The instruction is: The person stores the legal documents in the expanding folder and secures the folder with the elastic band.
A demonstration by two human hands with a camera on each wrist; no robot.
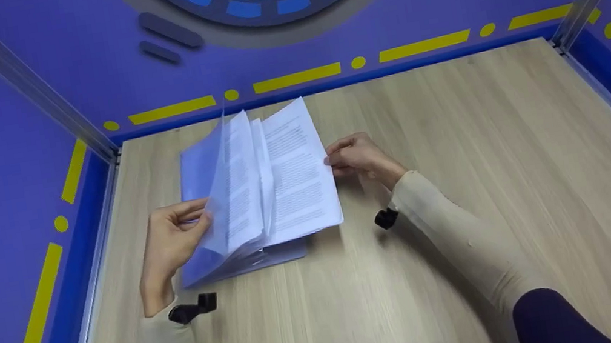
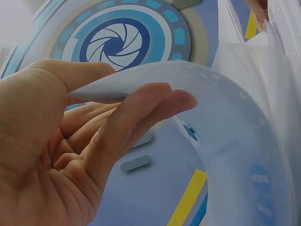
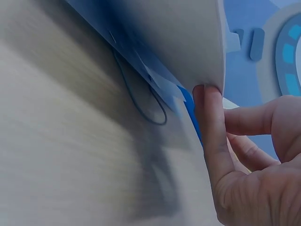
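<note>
A translucent blue plastic folder (image 1: 198, 173) lies on the table, its clear cover (image 2: 225, 99) raised and bent in a curve. My left hand (image 1: 171, 235) pinches the edge of that cover between thumb and fingers. Printed sheets (image 1: 298, 166) stand partly fanned inside the folder, some tilted up to the left. On the right, my right hand (image 1: 361, 156) pinches the outer edge of the sheets, thumb on one face and fingers on the other. In the right wrist view the paper (image 3: 188, 42) is lifted, and a thin elastic cord (image 3: 136, 103) loops out from the folder below.
The wooden table (image 1: 458, 129) is bounded by blue panels (image 1: 286, 52) with yellow marks at the back and both sides. Metal posts (image 1: 20, 75) stand at the corners. A small black camera mount (image 1: 195, 308) sits on each wrist.
</note>
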